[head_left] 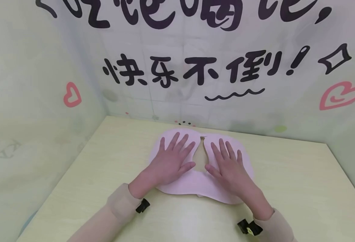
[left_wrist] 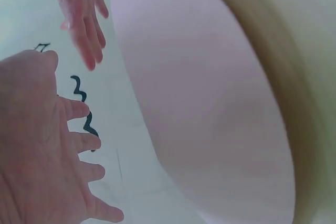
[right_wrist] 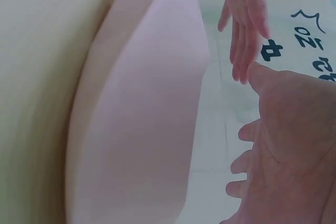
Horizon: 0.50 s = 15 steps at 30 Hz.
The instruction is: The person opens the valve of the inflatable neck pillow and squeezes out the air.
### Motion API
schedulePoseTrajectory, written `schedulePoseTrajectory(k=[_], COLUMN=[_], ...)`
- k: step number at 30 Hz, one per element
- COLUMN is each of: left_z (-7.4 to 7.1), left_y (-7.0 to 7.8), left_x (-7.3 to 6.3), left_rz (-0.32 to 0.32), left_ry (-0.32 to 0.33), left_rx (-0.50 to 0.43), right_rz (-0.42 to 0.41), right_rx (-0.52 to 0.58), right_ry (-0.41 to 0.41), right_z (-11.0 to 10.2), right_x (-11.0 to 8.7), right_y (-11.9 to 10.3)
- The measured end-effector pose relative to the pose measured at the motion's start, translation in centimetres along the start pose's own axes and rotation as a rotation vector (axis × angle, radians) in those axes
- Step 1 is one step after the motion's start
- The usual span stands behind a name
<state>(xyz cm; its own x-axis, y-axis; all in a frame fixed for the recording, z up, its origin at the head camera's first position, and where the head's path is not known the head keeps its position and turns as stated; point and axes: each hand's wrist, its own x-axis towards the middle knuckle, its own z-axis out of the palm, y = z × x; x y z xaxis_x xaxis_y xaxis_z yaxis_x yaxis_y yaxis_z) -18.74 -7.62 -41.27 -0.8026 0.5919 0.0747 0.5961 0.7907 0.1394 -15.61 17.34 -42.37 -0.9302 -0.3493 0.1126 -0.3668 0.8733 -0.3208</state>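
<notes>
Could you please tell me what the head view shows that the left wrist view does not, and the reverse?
Only the head view shows both sleeves, two pink hearts and the back of the left hand. Only the left wrist view shows that hand's palm. Both share the pink pad, the right hand and the wavy line.

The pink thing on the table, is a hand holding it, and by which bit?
Nothing is held: the left hand and right hand are spread over the pink thing's two sides without gripping it.
</notes>
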Motion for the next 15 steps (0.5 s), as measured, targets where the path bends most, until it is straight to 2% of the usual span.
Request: schedulePoseTrajectory(k=[3,7,11,15], left_z=[0.3,1.1,1.9,2.8], left_y=[0.5,0.4,0.1,-0.2], left_x=[-0.5,-0.8,-0.7,-0.7], left_rz=[0.002,-0.001,-0.001,-0.024], left_ry=[0.020,0.021,-0.020,-0.082], left_rx=[0.043,0.076,0.072,0.025], right_rz=[-0.013,-0.001,0.019,0.025], right_rx=[0.006,-0.007,-0.031,-0.028], right_ry=[0.013,0.031,0.047,0.050], right_z=[0.5,1.5,2.7,3.6], right_x=[-0.3,-0.5,-0.7,-0.9], right_y=[-0.1,0.4,1.0,1.3])
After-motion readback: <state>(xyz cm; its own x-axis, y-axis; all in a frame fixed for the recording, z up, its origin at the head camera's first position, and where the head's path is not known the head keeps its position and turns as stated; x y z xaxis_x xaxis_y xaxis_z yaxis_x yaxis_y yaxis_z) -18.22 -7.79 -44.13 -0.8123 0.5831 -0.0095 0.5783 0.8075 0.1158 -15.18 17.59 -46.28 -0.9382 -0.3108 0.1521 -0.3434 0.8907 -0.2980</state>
